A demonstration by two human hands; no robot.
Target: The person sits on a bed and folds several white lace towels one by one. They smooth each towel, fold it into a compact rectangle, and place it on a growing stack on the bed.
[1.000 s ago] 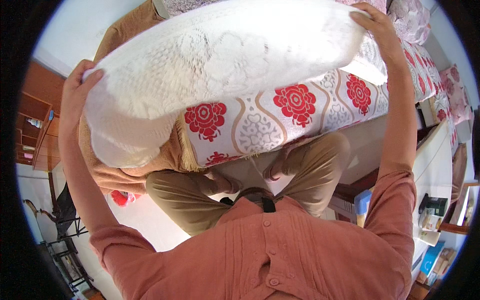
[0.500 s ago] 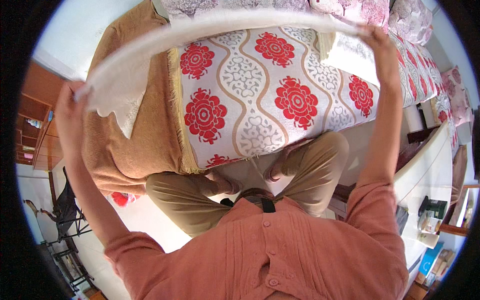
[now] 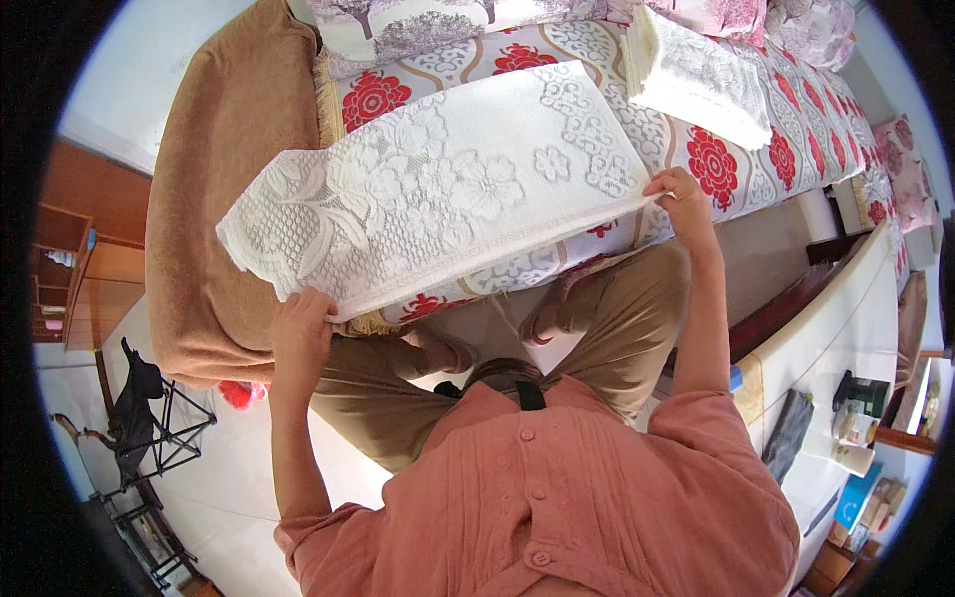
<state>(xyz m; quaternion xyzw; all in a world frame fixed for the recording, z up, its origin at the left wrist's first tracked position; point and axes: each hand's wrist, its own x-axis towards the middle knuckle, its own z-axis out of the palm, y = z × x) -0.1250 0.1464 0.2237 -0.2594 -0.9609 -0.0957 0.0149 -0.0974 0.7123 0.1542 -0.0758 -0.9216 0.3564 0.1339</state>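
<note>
A white lace curtain panel (image 3: pixel 487 179) with a flower pattern lies spread in a long folded strip over the patterned sofa cover (image 3: pixel 711 167). My left hand (image 3: pixel 301 333) pinches its near left corner, beside the brown blanket. With thumb and fingers closed, my right hand (image 3: pixel 684 206) grips the near right corner. The near edge runs fairly straight between both hands. At the left, the scalloped lace end rests over the brown blanket (image 3: pixel 214 229).
A folded stack of white cloth (image 3: pixel 696 85) sits on the sofa at the right. Patterned cushions (image 3: pixel 418 28) line the back. A white table (image 3: pixel 836 338) stands to my right, a black folding frame (image 3: pixel 149 418) on the floor to my left, a wooden cabinet (image 3: pixel 104 284) beyond it.
The lace panel was held up and stretched in the air; now it lies down on the sofa. Both hands have come lower and nearer to me, still gripping it.
</note>
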